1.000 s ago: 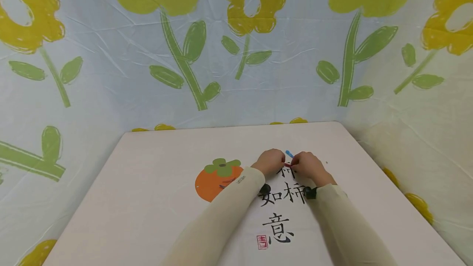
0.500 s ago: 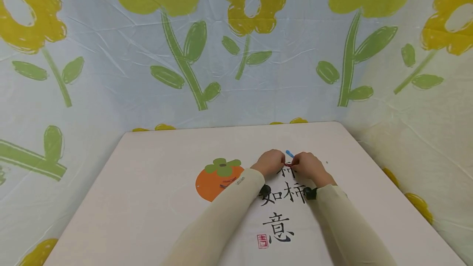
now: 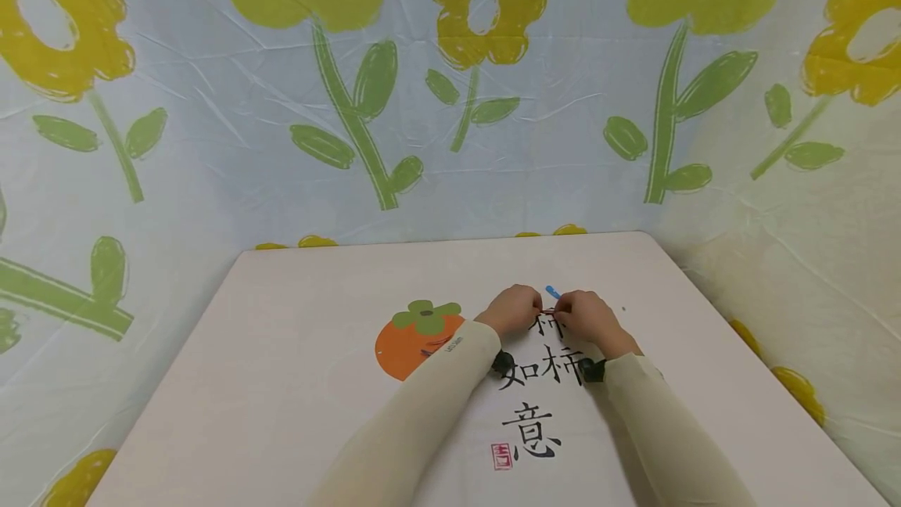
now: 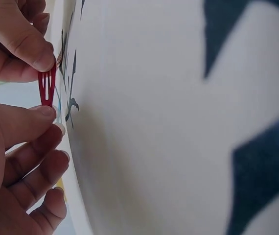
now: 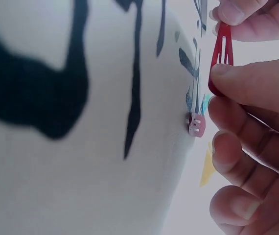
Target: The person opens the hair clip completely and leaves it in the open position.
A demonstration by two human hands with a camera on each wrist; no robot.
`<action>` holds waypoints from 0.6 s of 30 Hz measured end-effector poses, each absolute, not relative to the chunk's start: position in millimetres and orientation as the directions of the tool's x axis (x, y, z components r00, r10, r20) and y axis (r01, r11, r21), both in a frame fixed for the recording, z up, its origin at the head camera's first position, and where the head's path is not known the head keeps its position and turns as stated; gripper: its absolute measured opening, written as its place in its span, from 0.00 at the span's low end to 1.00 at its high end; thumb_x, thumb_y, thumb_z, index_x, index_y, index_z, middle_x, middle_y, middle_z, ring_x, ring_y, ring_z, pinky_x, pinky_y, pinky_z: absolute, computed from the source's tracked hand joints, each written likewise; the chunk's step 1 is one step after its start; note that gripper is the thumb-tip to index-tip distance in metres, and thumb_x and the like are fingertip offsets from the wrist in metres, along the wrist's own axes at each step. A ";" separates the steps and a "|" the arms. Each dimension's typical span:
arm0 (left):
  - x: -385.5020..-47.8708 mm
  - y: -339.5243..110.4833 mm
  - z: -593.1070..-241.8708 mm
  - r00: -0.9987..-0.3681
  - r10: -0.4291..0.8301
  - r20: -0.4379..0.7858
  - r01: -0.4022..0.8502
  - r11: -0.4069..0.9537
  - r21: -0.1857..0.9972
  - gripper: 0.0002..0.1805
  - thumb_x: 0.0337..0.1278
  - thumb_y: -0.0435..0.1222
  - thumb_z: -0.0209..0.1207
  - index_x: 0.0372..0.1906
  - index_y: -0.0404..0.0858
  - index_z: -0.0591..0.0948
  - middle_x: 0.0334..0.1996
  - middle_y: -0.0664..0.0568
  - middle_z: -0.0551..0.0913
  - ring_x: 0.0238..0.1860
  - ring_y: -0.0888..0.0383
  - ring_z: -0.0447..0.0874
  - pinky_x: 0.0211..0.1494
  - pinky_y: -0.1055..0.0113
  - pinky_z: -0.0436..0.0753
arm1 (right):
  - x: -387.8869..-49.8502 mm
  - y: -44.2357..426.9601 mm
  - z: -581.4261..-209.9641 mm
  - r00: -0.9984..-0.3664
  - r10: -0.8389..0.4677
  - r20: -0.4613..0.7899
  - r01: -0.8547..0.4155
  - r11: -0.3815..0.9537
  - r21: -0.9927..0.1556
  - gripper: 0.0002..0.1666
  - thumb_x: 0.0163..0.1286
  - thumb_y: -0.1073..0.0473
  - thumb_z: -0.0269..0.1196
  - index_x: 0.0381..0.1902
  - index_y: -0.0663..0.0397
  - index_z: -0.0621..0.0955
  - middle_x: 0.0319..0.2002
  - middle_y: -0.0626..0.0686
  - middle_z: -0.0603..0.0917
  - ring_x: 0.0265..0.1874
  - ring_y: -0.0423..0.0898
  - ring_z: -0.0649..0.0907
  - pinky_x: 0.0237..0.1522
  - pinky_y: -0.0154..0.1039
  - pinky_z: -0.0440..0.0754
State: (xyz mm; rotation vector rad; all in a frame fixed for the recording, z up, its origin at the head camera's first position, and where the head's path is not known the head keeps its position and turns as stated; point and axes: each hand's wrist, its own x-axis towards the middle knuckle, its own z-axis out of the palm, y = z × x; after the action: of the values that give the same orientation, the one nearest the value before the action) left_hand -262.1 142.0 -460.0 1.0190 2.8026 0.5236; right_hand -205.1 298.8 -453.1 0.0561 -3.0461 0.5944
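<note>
Head-cam framing has panned slightly L. My wrist feeds resolve red snap hair clip [image 4: 42, 88], tiny in head view by top calligraphy char. [image 3: 547, 325]; L hand [image 3: 514, 309] & R hand [image 3: 591, 321], both closed, pinch opp. ends. R-wrist only: small pink item [image 5: 197, 126].

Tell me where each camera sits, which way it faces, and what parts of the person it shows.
Head: on the head, facing forward and down over the table; shows the left hand, right hand and both sleeves.
Left wrist: on that wrist, facing the red clip; left hand large, right fingertips above.
Right wrist: on that wrist, facing the red clip from the other side; right hand large, left fingertips above.
Both wrist views share the red clip, pinched by both hands.
</note>
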 end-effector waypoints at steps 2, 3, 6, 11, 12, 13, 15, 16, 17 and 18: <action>-261.1 139.3 -458.2 -0.765 0.644 0.021 0.602 0.703 0.379 0.10 0.67 0.36 0.54 0.43 0.44 0.85 0.40 0.58 0.85 0.43 0.63 0.80 0.51 0.70 0.79 | -204.4 298.2 -451.9 -0.998 -0.031 0.053 -0.049 0.924 -0.380 0.06 0.66 0.60 0.63 0.34 0.57 0.84 0.30 0.52 0.84 0.28 0.45 0.78 0.33 0.41 0.77; -260.8 138.1 -457.5 -0.764 0.645 0.026 0.602 0.697 0.389 0.10 0.67 0.36 0.54 0.44 0.44 0.85 0.41 0.57 0.85 0.44 0.63 0.80 0.52 0.70 0.78 | -203.8 297.6 -450.9 -0.998 -0.030 0.057 -0.050 0.923 -0.382 0.06 0.66 0.60 0.63 0.34 0.57 0.84 0.30 0.52 0.84 0.27 0.45 0.78 0.32 0.41 0.76; -259.7 135.0 -456.3 -0.759 0.650 0.045 0.607 0.680 0.411 0.11 0.68 0.36 0.53 0.46 0.44 0.85 0.42 0.57 0.85 0.46 0.62 0.81 0.52 0.70 0.78 | -202.6 296.0 -448.7 -0.997 -0.032 0.065 -0.055 0.921 -0.386 0.06 0.67 0.60 0.63 0.35 0.57 0.84 0.30 0.52 0.84 0.27 0.45 0.77 0.31 0.40 0.76; -257.9 131.8 -455.2 -0.758 0.648 0.079 0.607 0.656 0.448 0.11 0.67 0.35 0.53 0.45 0.44 0.86 0.42 0.56 0.86 0.47 0.63 0.81 0.52 0.71 0.78 | -201.7 294.1 -448.1 -0.995 -0.029 0.090 -0.062 0.920 -0.387 0.07 0.67 0.59 0.63 0.35 0.57 0.84 0.30 0.53 0.84 0.27 0.45 0.78 0.31 0.39 0.76; -257.6 131.3 -454.5 -0.758 0.647 0.083 0.607 0.653 0.453 0.11 0.67 0.34 0.54 0.45 0.44 0.86 0.42 0.56 0.86 0.47 0.63 0.81 0.52 0.72 0.78 | -201.2 293.6 -447.6 -0.995 -0.032 0.096 -0.068 0.919 -0.389 0.07 0.67 0.59 0.63 0.35 0.57 0.84 0.31 0.53 0.85 0.26 0.45 0.78 0.31 0.39 0.76; -257.4 130.6 -453.6 -0.760 0.644 0.085 0.603 0.651 0.461 0.11 0.66 0.34 0.54 0.45 0.44 0.86 0.42 0.56 0.86 0.47 0.63 0.81 0.51 0.71 0.79 | -200.8 293.2 -447.2 -0.994 -0.035 0.101 -0.072 0.917 -0.392 0.07 0.67 0.59 0.63 0.35 0.57 0.84 0.31 0.53 0.85 0.26 0.45 0.78 0.31 0.40 0.76; -257.3 128.8 -451.5 -0.767 0.636 0.085 0.592 0.649 0.477 0.11 0.66 0.34 0.54 0.45 0.43 0.86 0.42 0.56 0.86 0.47 0.63 0.81 0.52 0.71 0.79 | -200.0 291.9 -445.8 -0.992 -0.041 0.116 -0.085 0.912 -0.400 0.06 0.67 0.60 0.63 0.35 0.57 0.84 0.32 0.54 0.85 0.28 0.45 0.79 0.31 0.40 0.77; -257.5 127.8 -450.5 -0.771 0.631 0.085 0.585 0.648 0.488 0.11 0.65 0.34 0.55 0.45 0.43 0.86 0.42 0.56 0.86 0.46 0.63 0.81 0.52 0.71 0.78 | -199.7 291.3 -444.9 -0.991 -0.047 0.126 -0.094 0.910 -0.404 0.06 0.67 0.61 0.63 0.36 0.57 0.84 0.33 0.54 0.86 0.29 0.46 0.80 0.32 0.41 0.77; -257.9 126.6 -449.9 -0.775 0.626 0.089 0.580 0.647 0.496 0.11 0.65 0.34 0.55 0.44 0.43 0.86 0.42 0.56 0.86 0.46 0.63 0.80 0.52 0.71 0.78 | -199.0 290.5 -443.4 -0.989 -0.054 0.135 -0.105 0.905 -0.412 0.06 0.67 0.62 0.62 0.37 0.57 0.84 0.34 0.55 0.86 0.30 0.46 0.80 0.32 0.41 0.78; -258.4 125.2 -449.0 -0.775 0.625 0.099 0.580 0.640 0.504 0.11 0.65 0.34 0.55 0.44 0.43 0.86 0.42 0.56 0.86 0.45 0.63 0.80 0.52 0.71 0.78 | -198.3 289.7 -441.9 -0.988 -0.059 0.144 -0.115 0.900 -0.420 0.06 0.67 0.62 0.62 0.38 0.58 0.84 0.35 0.56 0.86 0.30 0.47 0.81 0.33 0.42 0.78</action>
State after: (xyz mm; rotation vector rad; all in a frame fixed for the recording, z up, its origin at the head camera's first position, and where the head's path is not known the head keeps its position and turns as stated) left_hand -258.4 125.2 -449.0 1.0189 2.7677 0.8043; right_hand -198.3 289.7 -441.9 0.1348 -2.9368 0.6614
